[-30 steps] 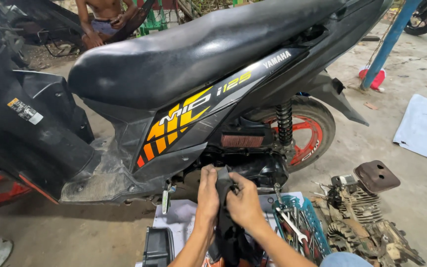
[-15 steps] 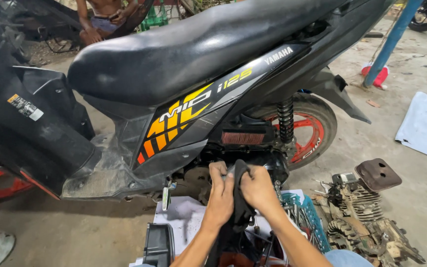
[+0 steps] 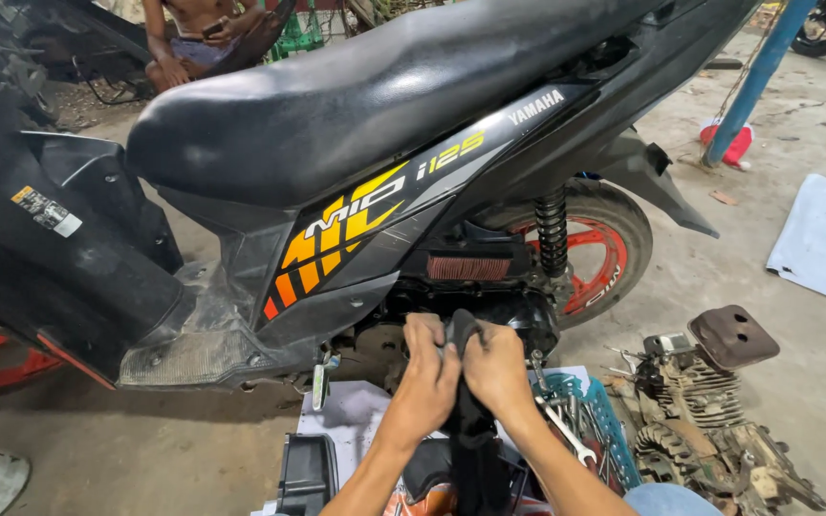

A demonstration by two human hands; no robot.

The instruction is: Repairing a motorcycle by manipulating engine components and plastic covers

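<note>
Both my hands clamp the black rag (image 3: pixel 464 401) low in the frame's centre, left hand (image 3: pixel 429 375) and right hand (image 3: pixel 495 368) gripping it just below the scooter (image 3: pixel 356 162)

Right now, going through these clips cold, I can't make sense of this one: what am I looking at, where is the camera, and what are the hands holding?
The camera sits on the person's head, looking down at their own bare hands. Both the left hand and right hand have a grip on a black cloth that hangs between them. Just beyond stands a black scooter with an orange rear wheel. On the concrete floor lie a blue basket of wrenches and a dirty engine block. Another person sits behind.
</note>
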